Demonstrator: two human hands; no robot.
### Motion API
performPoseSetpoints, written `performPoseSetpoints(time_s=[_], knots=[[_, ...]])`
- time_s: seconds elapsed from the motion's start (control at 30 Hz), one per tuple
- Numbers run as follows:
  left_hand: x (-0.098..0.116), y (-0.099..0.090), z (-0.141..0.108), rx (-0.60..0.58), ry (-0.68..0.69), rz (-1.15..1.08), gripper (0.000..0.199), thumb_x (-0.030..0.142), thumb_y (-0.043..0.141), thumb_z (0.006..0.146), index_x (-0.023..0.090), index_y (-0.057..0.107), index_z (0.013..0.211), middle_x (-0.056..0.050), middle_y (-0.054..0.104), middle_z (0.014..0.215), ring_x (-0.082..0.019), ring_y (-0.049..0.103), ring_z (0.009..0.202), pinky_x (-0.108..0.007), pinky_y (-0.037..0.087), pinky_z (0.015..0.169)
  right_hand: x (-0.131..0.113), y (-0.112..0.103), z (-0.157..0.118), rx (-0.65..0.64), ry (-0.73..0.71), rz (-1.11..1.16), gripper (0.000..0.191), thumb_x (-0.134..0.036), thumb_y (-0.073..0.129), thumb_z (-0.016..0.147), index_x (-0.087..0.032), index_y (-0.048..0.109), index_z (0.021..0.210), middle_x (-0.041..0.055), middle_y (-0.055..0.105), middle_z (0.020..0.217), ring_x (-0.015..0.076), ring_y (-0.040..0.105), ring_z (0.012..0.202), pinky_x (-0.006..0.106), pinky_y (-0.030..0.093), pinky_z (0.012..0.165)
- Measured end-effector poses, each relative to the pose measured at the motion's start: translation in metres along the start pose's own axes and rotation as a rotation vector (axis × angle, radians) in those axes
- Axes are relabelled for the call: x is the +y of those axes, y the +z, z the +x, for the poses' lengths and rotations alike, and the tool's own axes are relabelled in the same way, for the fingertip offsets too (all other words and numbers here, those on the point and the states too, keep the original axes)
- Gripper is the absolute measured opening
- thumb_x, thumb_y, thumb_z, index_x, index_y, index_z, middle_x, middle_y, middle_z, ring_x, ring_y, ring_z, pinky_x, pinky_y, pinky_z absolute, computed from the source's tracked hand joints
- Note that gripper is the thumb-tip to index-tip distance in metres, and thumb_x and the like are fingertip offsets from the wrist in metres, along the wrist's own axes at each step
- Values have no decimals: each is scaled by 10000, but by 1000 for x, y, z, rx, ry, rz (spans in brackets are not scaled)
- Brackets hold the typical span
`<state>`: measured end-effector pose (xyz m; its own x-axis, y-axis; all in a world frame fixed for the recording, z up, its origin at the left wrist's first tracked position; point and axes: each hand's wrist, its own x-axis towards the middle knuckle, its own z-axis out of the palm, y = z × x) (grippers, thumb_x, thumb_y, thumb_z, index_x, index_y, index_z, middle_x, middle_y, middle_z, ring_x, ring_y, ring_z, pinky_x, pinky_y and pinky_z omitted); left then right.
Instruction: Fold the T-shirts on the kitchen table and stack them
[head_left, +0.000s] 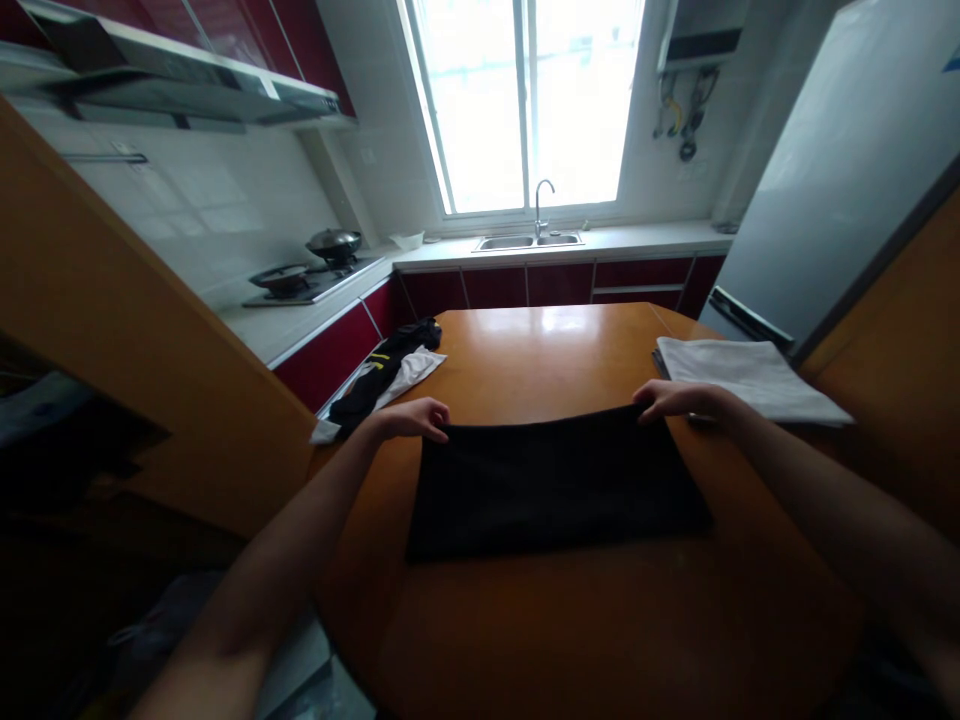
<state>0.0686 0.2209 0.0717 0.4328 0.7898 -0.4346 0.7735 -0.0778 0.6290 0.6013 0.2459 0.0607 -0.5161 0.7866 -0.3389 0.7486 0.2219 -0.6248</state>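
Observation:
A black folded cloth (559,490), roughly rectangular, lies across the wooden table (540,620) in front of me. My left hand (420,418) pinches its far left corner between thumb and fingers. At the far right corner, my right hand (671,398) grips the cloth in the same way. The far edge runs between both hands and sags slightly in the middle, while the near edge rests on the tabletop. Whether it is a garment or a plain piece of fabric cannot be made out.
Left on the table is a loose heap of black and white clothes (394,375). A folded white cloth stack (750,378) lies at the right edge. Beyond stand a counter with a sink (529,241), a stove with pans (334,245) and a fridge (847,170).

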Motion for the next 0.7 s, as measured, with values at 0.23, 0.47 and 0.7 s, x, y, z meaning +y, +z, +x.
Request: performPoseSetpoints(time_s=[0.23, 0.47, 0.7], knots=[[41, -42, -44, 624, 266, 98, 427, 476, 729, 714, 165, 718, 1007, -53, 722, 928, -212, 647, 869, -319, 506, 804, -35, -66, -29, 474, -160, -96, 390, -546, 713, 724, -172, 694, 830, 37, 687, 778, 173, 605, 713, 286, 476, 661], [24, 23, -55, 922, 376, 359, 189, 335, 602, 856, 203, 711, 936, -55, 711, 1018, -209, 651, 986, -325, 487, 918, -28, 3, -47, 795, -288, -321, 128, -283, 613, 820, -205, 697, 878, 97, 672, 976, 259, 595, 962, 388, 469, 891], [-28, 119, -57, 829, 349, 480, 237, 169, 491, 851, 240, 712, 897, -57, 731, 994, -229, 663, 966, -380, 487, 915, 8, 118, -63, 736, -143, -435, 273, -115, 536, 781, -213, 725, 952, 98, 674, 1027, 271, 565, 1039, 397, 436, 942]])
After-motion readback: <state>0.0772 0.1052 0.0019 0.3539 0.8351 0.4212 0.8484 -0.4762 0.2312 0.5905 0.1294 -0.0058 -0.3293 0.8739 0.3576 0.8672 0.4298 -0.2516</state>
